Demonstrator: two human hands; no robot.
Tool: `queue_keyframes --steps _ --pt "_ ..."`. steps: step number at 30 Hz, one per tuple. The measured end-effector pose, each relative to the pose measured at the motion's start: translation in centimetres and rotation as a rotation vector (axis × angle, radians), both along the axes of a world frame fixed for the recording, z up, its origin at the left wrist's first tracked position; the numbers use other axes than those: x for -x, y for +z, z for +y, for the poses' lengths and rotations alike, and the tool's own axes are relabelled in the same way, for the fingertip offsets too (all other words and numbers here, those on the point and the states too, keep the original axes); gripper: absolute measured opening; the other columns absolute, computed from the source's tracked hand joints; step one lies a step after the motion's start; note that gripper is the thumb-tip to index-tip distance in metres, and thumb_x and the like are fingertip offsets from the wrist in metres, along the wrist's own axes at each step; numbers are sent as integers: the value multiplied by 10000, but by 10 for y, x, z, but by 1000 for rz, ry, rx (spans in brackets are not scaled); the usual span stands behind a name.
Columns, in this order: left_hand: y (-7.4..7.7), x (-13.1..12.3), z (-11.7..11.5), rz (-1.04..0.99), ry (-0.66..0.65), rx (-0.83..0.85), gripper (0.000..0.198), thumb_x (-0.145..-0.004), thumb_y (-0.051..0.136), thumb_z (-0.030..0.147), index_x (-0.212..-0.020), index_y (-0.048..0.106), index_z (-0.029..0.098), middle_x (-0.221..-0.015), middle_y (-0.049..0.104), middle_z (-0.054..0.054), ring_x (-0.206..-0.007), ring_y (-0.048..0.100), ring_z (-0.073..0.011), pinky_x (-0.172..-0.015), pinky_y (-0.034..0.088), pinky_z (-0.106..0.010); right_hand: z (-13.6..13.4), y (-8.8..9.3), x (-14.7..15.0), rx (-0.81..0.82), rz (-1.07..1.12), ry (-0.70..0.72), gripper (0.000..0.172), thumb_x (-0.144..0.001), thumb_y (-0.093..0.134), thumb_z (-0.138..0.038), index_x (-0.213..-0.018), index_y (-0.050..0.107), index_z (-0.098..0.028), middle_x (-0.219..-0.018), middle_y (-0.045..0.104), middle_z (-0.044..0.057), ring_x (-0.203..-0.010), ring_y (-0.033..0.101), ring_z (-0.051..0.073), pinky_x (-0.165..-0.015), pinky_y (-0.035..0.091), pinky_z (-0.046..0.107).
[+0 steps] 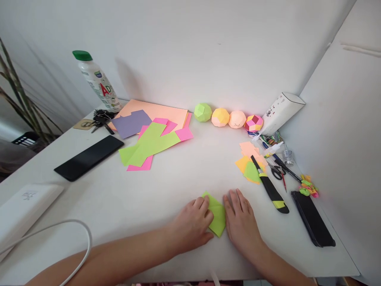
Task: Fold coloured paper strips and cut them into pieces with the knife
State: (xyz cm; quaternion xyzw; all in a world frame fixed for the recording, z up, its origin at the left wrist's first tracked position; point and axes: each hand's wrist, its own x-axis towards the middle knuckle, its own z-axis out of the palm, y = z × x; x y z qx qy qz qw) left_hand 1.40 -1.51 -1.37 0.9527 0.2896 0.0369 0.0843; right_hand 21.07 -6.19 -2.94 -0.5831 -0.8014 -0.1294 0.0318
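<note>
A piece of folded green paper (218, 217) lies flat on the white table near its front edge. My left hand (195, 220) is closed, its curled fingers resting on the paper's left side and hiding that part. To the right, my right hand (241, 216) lies open and flat, fingers stretched forward, its index finger along the paper's right edge. A utility knife with a black and green handle (271, 194) lies right of my right hand. Behind it are small orange and green paper pieces (251, 171).
Cut paper strips (154, 145) and sheets lie at the back left, near a black tablet-like slab (89, 158) and a bottle (98, 83). Several paper polyhedra (220, 117) line the wall. Scissors (276, 171), pens and a phone (313, 219) are at right. A cable (85, 226) crosses the left arm.
</note>
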Motion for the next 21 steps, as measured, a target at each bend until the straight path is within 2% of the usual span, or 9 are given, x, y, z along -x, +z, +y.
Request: queue_keyframes --steps 3,6,9,11,14,16,19,21 --pt "-2 0 0 -18 -7 -54 344 -858 576 467 -910 603 128 -1229 532 -213 -1004 546 -293 -793 476 -407 -3 -2 -5 8 27 -11 417 -873 414 -99 -1268 547 -94 -1351 496 185 -1299 365 359 -982 397 513" --pt "-5 -2 2 -17 -4 -97 210 -902 544 343 -860 588 142 -1141 567 -175 -932 558 -264 -747 482 -384 -4 -4 -7 7 72 -14 439 -876 396 -105 -1296 526 -104 -1373 475 171 -1304 363 340 -998 398 512" --pt "-4 -5 6 5 13 -65 139 -886 574 290 -844 576 158 -974 587 -106 -863 556 -241 -699 489 -358 -5 -4 -9 -2 138 -25 437 -873 383 -98 -1277 548 -113 -1362 482 171 -1287 395 324 -983 432 500" --pt "-1 -6 9 23 21 -23 154 -868 601 311 -849 575 160 -934 577 -82 -853 553 -233 -690 494 -346 -5 -3 -10 -21 199 -45 413 -873 379 -100 -1231 584 -109 -1331 507 182 -1255 439 316 -956 466 495" --pt "2 -6 12 41 12 12 188 -870 598 344 -881 577 157 -959 573 -80 -871 557 -229 -704 499 -343 -7 1 -7 -93 291 -50 383 -882 383 -108 -1188 612 -128 -1280 554 172 -1224 484 297 -918 504 488" --pt "0 -6 12 34 2 -1 224 -883 577 357 -966 574 150 -1035 573 -100 -895 563 -231 -728 502 -351 -9 5 0 -106 312 19 371 -895 389 -115 -1193 609 -132 -1289 560 156 -1255 460 284 -935 498 477" --pt "-7 -4 10 -5 -7 -55 331 -901 548 364 -1134 532 129 -1208 537 -149 -960 565 -240 -782 495 -363 -12 9 12 -12 258 160 383 -919 403 -168 -1265 558 -111 -1368 505 139 -1314 393 270 -1015 431 473" --pt "-12 -4 9 -26 -12 -89 366 -910 533 352 -1189 508 117 -1286 507 -170 -1006 560 -249 -812 484 -366 -14 10 18 60 201 191 431 -930 414 -241 -1326 498 -93 -1401 467 141 -1327 374 269 -1046 390 479"
